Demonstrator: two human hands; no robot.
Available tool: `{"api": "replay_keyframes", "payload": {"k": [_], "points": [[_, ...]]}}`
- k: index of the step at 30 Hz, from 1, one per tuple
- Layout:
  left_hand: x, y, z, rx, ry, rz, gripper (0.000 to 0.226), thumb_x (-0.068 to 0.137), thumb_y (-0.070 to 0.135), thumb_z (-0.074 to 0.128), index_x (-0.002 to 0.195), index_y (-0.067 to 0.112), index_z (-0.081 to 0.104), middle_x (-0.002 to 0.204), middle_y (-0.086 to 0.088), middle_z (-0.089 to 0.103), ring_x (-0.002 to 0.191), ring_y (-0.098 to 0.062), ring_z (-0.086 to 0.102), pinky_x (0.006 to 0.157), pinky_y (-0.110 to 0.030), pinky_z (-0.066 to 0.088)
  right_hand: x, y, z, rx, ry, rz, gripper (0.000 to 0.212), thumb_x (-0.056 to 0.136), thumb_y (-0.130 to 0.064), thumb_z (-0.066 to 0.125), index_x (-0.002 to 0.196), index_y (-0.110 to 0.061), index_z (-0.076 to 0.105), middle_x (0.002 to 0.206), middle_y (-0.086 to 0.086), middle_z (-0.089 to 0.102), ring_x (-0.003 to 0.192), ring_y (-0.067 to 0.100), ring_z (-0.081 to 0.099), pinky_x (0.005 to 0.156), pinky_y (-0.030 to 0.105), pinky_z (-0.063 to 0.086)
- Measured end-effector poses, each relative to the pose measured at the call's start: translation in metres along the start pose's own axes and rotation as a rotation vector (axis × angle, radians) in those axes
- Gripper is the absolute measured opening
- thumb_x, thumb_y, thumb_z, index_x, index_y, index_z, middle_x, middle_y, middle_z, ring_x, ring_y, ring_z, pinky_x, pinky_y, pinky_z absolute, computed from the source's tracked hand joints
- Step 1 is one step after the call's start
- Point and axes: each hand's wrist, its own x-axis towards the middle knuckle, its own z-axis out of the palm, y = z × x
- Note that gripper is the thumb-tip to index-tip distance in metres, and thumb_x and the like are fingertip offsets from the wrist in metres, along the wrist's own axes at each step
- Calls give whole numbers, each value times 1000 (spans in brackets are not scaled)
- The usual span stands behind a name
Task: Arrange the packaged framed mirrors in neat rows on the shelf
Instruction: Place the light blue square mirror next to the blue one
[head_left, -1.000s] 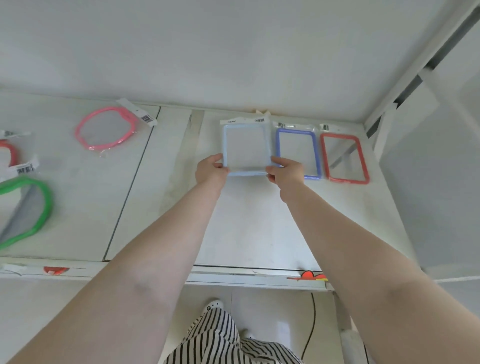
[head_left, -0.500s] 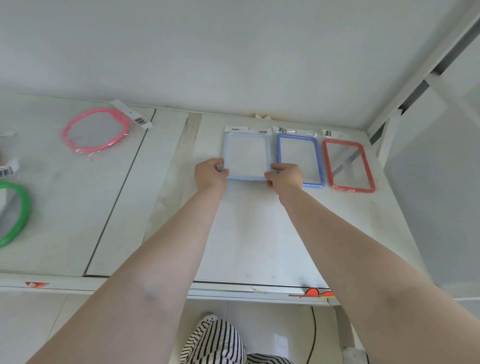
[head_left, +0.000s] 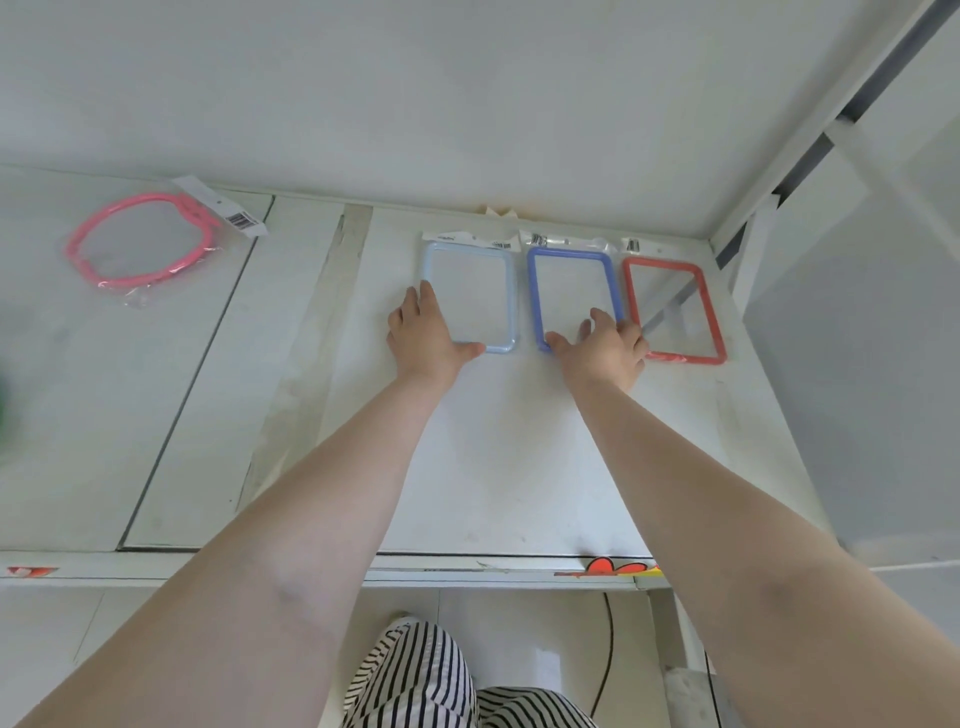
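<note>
Three packaged rectangular mirrors lie in a row at the back right of the white shelf (head_left: 498, 467): a light blue one (head_left: 511, 291), a dark blue one (head_left: 535, 291) and a red one (head_left: 711, 312). My left hand (head_left: 423, 332) lies flat on the near left corner of the light blue frame, fingers straight. My right hand (head_left: 605, 348) lies spread over the near edge of the dark blue frame, its fingers reaching to the red frame's left side.
A pink round packaged mirror (head_left: 140, 241) lies on the left shelf panel near the back wall. A green blur shows at the far left edge. The shelf's front rail (head_left: 467, 569) runs below my forearms, with striped clothing and floor beneath.
The light blue mirror has been set down beside the dark blue one. Both hands let go of its near corners; my right hand moved right onto the dark blue frame and my left hand flattened.
</note>
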Motion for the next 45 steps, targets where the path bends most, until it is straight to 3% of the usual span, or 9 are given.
{"api": "replay_keyframes", "payload": {"k": [4,8,27,32,37,45], "points": [[7,6,3,6,-1,13,107,74,42,76,152,9,12,159,-9,17,142,-33,21,114,-40,25,2,0,4,-83,24,42,72,75,-61,65,132,-21,50,150,8,30,138,30,24,107,41,24],[10,7,5,-7,4,11,106,74,41,76,152,8,13,159,-8,18,142,-33,20,114,-38,24,-1,3,6,-127,18,62,83,76,-67,60,142,-21,39,155,8,25,140,30,22,107,43,24],[11,-4,5,-40,24,81,102,76,38,75,152,10,13,158,-11,20,144,-30,19,116,-34,18,-2,-5,6,-119,24,85,81,78,-64,61,142,-20,38,152,10,26,139,32,22,106,43,26],[8,-1,-3,-47,4,103,91,82,39,69,151,9,17,158,-13,21,146,-29,16,118,-34,16,-11,-8,-3,-118,25,67,84,78,-64,62,144,-21,34,151,11,29,139,33,23,107,43,26],[-18,7,-29,-67,35,176,60,87,26,65,141,13,42,138,-10,50,130,-30,42,108,-36,35,-40,-8,-23,-123,-47,-147,67,83,-48,65,142,-26,41,150,5,35,139,29,26,110,40,26],[-101,-6,-89,231,-76,278,45,86,16,61,131,19,54,129,-5,58,118,-27,55,99,-34,43,-128,-19,-60,-214,-267,-489,58,88,-37,62,140,-22,43,139,4,47,130,26,39,104,35,34]]}}
